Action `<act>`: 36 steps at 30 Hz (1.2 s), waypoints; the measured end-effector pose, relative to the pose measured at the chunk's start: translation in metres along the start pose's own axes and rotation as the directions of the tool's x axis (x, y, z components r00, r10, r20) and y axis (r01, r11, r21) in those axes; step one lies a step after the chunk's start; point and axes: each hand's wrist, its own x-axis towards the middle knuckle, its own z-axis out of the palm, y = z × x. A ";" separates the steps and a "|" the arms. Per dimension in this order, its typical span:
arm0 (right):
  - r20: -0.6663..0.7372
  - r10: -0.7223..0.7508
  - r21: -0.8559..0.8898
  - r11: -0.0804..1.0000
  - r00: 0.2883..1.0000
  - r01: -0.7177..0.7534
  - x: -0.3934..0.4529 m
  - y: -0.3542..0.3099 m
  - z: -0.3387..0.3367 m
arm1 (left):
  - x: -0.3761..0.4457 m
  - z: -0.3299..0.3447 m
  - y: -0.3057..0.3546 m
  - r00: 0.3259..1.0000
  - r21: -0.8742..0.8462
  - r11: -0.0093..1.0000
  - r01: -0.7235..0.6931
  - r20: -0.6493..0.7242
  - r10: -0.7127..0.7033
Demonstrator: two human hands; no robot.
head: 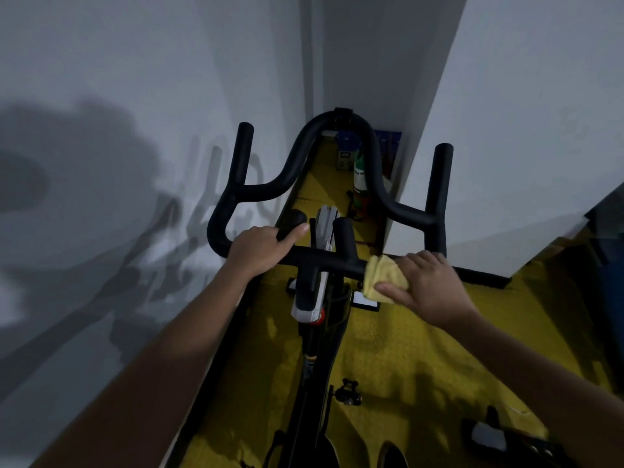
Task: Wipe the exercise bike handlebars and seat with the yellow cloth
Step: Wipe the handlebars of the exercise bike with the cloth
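Right now we grip the yellow cloth (383,278) with our right hand (429,285), fingers over the top and thumb curled beneath, so the cloth wraps around the near crossbar of the handlebars (324,258). Our left hand (261,249) curls around the same bar on the other side of the centre stem (309,285), its index finger stretched toward a short black stub. The cloth looks soft, nubbly and folded thick; the handlebars are smooth matte black tubing, bending up beyond our hands into two upright horns and a rounded loop. Below our hands the stem shows white and black casing with a small red knob (320,317). Under our forearms lies a rough yellow floor (405,359). The seat is out of view.
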 end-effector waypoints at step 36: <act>0.345 0.265 0.362 0.847 0.900 -0.388 0.058 -0.054 -0.022 | 0.003 0.001 0.004 0.994 0.066 0.998 0.004 -0.107 0.003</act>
